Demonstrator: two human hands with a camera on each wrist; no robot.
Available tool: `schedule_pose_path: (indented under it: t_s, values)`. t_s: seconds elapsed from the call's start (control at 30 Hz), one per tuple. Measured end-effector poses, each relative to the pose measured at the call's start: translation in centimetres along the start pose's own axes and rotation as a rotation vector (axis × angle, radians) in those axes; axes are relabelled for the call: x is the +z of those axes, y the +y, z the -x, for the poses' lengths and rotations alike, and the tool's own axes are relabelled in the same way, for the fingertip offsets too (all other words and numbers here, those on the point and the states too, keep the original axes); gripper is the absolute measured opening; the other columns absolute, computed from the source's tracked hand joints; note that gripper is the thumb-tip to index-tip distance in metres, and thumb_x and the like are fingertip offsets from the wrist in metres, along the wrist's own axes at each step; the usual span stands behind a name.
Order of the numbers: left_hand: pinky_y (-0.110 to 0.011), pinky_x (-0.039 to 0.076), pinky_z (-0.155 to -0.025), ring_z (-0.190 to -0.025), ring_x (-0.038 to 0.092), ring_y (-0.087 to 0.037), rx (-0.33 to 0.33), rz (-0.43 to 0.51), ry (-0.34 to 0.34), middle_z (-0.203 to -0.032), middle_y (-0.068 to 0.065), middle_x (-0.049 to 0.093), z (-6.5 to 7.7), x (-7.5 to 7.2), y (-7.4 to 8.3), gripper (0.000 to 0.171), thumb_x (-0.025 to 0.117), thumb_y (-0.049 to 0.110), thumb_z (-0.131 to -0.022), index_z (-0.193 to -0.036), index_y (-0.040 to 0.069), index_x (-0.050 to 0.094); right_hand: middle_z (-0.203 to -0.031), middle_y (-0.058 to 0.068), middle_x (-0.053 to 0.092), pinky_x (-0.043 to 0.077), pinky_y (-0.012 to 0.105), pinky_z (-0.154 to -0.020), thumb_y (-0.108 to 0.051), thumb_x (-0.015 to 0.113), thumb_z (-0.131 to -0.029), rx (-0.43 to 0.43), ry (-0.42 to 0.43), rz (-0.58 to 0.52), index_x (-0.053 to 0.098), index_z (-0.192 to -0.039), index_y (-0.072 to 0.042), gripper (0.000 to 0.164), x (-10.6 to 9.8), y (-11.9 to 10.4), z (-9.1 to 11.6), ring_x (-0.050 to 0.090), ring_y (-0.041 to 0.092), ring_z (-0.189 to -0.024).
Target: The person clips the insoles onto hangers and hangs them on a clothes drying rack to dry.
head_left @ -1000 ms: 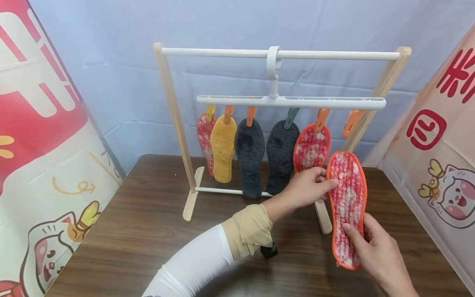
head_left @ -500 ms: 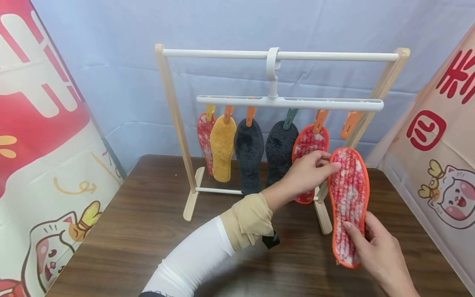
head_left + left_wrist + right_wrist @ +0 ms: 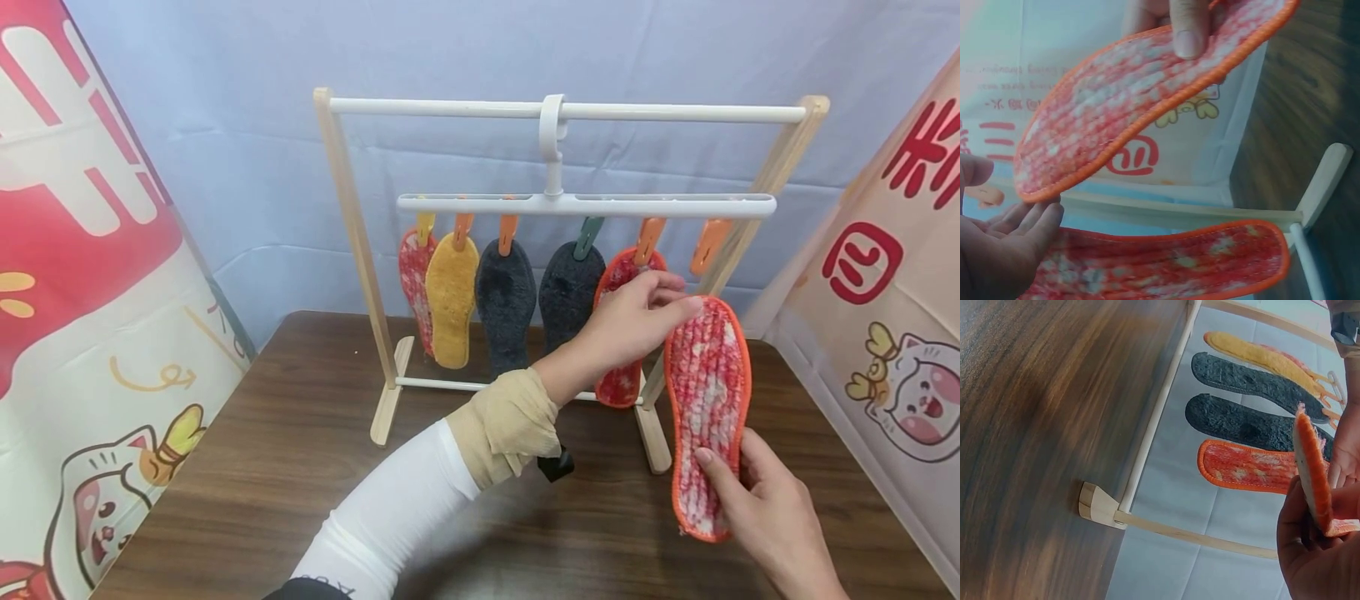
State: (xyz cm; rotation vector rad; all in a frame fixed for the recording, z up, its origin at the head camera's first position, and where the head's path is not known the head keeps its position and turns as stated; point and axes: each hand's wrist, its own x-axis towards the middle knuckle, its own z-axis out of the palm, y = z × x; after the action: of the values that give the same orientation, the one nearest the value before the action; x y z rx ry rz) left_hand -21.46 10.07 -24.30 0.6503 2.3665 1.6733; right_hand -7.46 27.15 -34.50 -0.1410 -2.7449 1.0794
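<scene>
My right hand [image 3: 780, 508] grips the lower part of a red-and-white insole [image 3: 708, 383] with orange edging, thumb across its front. It stands nearly upright in the head view. My left hand [image 3: 637, 321] is at its upper end; in the left wrist view the fingertips touch or nearly touch the rounded end, and the left thumb [image 3: 975, 170] is apart from it. A matching insole [image 3: 1210, 261] hangs from an orange clip just behind my left hand, partly hidden by it. Up and to the right, another orange clip [image 3: 710, 247] hangs with nothing in it.
A white clip hanger [image 3: 480, 203] hangs by its hook from the white rail [image 3: 450, 107] of a wooden rack. Farther left, two dark grey insoles [image 3: 505, 292], a yellow insole [image 3: 450, 304] and another red one [image 3: 416, 279] hang from clips. A brown table [image 3: 285, 467] lies beneath.
My left hand has risen slightly and moved right to the held insole's top end. The insole has shifted a little up and right, its top leaning right; the right hand has barely moved.
</scene>
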Motion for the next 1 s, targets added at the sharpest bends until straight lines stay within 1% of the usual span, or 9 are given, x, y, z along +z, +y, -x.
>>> schedule_pose_path:
  t_s: [0.17,0.3,0.4,0.5,0.67,0.77,0.83,0.9,1.0]
  values:
    - [-0.017,0.051,-0.082,-0.109,0.062,0.003,0.013,-0.037,0.031,-0.126,0.017,0.066,-0.2,-0.1,1.3,0.043,0.062,0.042,-0.1,-0.139,0.024,0.055,-0.085,0.007,0.068,0.044,0.027,-0.051,-0.04,0.057,-0.104,0.044,-0.001,0.005,0.056,-0.121,-0.009,0.036,0.2,-0.5,0.5,0.056,0.006,-0.061]
    - [-0.018,0.052,-0.084,-0.113,0.062,0.002,0.001,-0.024,0.071,-0.133,0.015,0.063,-0.3,-0.1,2.1,0.052,0.066,0.04,-0.098,-0.144,0.021,0.05,-0.084,0.007,0.068,0.044,0.027,-0.051,-0.039,0.058,-0.103,0.055,0.017,0.003,0.057,-0.119,-0.009,0.034,0.4,-0.9,1.0,0.056,0.005,-0.061]
    - [-0.02,0.052,-0.089,-0.12,0.059,0.002,-0.006,-0.008,0.088,-0.142,0.014,0.057,-0.5,0.0,2.5,0.06,0.066,0.04,-0.098,-0.149,0.02,0.044,-0.083,0.006,0.068,0.045,0.027,-0.051,-0.039,0.058,-0.103,0.065,0.03,0.002,0.057,-0.118,-0.01,0.034,0.6,-1.1,1.4,0.057,0.004,-0.061]
    - [-0.021,0.05,-0.095,-0.126,0.055,0.001,-0.009,0.008,0.081,-0.148,0.013,0.051,-0.8,0.2,3.0,0.065,0.066,0.041,-0.098,-0.153,0.019,0.039,-0.083,0.006,0.068,0.045,0.027,-0.052,-0.04,0.058,-0.103,0.08,0.038,0.0,0.057,-0.119,-0.01,0.034,0.8,-1.3,1.7,0.058,0.004,-0.062]
    - [-0.024,0.047,-0.102,-0.132,0.05,-0.002,-0.041,0.038,0.094,-0.152,0.014,0.046,-1.9,0.8,3.8,0.068,0.064,0.042,-0.099,-0.156,0.021,0.034,-0.084,0.007,0.069,0.046,0.027,-0.051,-0.039,0.059,-0.103,0.085,0.037,-0.009,0.057,-0.119,-0.009,0.034,0.9,-1.2,1.7,0.059,0.004,-0.062]
    - [-0.028,0.048,-0.1,-0.13,0.053,-0.004,-0.06,0.04,0.119,-0.149,0.014,0.049,-2.5,1.1,4.1,0.067,0.062,0.043,-0.1,-0.157,0.024,0.032,-0.084,0.007,0.069,0.047,0.027,-0.051,-0.04,0.058,-0.103,0.096,0.028,-0.01,0.056,-0.121,-0.009,0.036,0.9,-1.2,1.7,0.06,0.005,-0.061]
    - [-0.028,0.049,-0.097,-0.125,0.056,-0.004,-0.061,0.048,0.137,-0.145,0.013,0.053,-2.8,1.3,4.1,0.065,0.061,0.042,-0.101,-0.157,0.024,0.033,-0.084,0.007,0.069,0.047,0.028,-0.051,-0.041,0.058,-0.103,0.099,0.026,-0.012,0.056,-0.121,-0.01,0.036,0.9,-1.2,1.6,0.06,0.006,-0.061]
    - [-0.027,0.051,-0.091,-0.116,0.06,-0.004,-0.05,0.063,0.144,-0.139,0.009,0.059,-3.0,1.4,4.2,0.064,0.06,0.041,-0.102,-0.157,0.022,0.033,-0.084,0.007,0.069,0.048,0.028,-0.051,-0.04,0.058,-0.103,0.097,0.026,-0.013,0.056,-0.121,-0.01,0.036,1.0,-1.2,1.6,0.061,0.006,-0.061]
    - [-0.024,0.05,-0.09,-0.112,0.061,-0.003,-0.022,0.061,0.151,-0.133,0.003,0.064,-3.2,1.6,4.4,0.062,0.058,0.039,-0.103,-0.157,0.018,0.034,-0.084,0.006,0.069,0.047,0.028,-0.05,-0.038,0.058,-0.103,0.087,0.039,-0.013,0.057,-0.12,-0.01,0.033,1.0,-1.3,1.6,0.06,0.005,-0.06]
